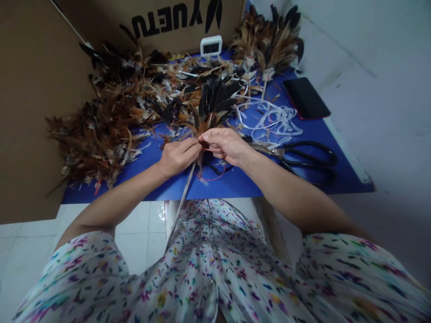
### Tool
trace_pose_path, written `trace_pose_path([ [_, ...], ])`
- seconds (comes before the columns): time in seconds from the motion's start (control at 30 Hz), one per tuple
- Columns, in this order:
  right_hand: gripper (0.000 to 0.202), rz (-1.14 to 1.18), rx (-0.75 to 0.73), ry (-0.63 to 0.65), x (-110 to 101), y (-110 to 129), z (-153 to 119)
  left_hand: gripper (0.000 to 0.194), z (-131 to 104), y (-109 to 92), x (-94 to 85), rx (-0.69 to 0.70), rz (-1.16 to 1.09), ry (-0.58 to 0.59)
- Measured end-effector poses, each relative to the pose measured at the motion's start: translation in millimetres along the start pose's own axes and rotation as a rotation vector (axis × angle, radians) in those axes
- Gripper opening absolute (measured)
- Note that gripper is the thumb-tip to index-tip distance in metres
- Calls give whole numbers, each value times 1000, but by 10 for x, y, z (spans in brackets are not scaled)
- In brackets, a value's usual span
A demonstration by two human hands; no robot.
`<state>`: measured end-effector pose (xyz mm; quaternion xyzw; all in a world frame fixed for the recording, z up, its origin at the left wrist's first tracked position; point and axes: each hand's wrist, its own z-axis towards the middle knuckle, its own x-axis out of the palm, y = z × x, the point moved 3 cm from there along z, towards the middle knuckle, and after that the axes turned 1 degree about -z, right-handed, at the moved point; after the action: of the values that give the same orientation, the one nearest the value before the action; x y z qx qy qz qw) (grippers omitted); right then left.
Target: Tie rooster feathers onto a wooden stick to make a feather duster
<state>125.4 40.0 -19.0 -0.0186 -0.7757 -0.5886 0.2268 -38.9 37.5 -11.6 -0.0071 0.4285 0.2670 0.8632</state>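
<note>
Between my hands is a feather bundle (pixel 215 101), dark feathers fanning away from me above brown ones. A thin pale stick (pixel 184 193) runs from its base over the table edge towards my lap. My left hand (pixel 180 156) is closed around the base of the bundle where the stick enters. With fingertips pinched together, my right hand (pixel 227 144) meets the left at the same spot, holding a red thread (pixel 215 178). The thread loops down below the right fingers. My fingers hide the binding point itself.
Loose feathers (pixel 111 116) are heaped at the left and back of the blue table (pixel 168 190). To the right lie black-handled scissors (pixel 308 154), tangled white ribbon (pixel 269 119) and a phone (pixel 306 98). Finished-looking feather bundles (pixel 269 40), a small white clock (pixel 211 45) and a cardboard box (pixel 161 42) stand behind.
</note>
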Motion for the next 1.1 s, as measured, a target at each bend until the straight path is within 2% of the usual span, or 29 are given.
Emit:
trace_pose_path([
  [0.1, 8, -12, -1, -4, -7, 16, -2, 14, -33, 51, 41, 95, -36, -33],
  [0.2, 8, -13, 8, -8, 2, 38, -6, 17, -50, 99, 104, 67, -186, -21],
  [0.3, 8, -26, 16, -31, 3, 49, -3, 17, -22, 106, 149, -54, -330, -4],
  [0.5, 8, -152, -30, -90, -12, 72, 2, 14, 38, 82, 167, -337, -519, -66],
  [0.63, 7, -272, -115, -157, -2, 122, -14, 17, 8, 133, 245, -549, -628, -29],
  [0.77, 8, -424, -170, -193, -25, 153, -16, 22, -10, 160, 328, -702, -782, 22],
  [0.9, 10, -556, -213, -228, -94, 203, -37, 25, -25, 166, 373, -786, -868, 38],
  [1.1, 12, -638, -224, -131, -78, 260, -117, 29, -8, 168, 371, -781, -865, 32],
])
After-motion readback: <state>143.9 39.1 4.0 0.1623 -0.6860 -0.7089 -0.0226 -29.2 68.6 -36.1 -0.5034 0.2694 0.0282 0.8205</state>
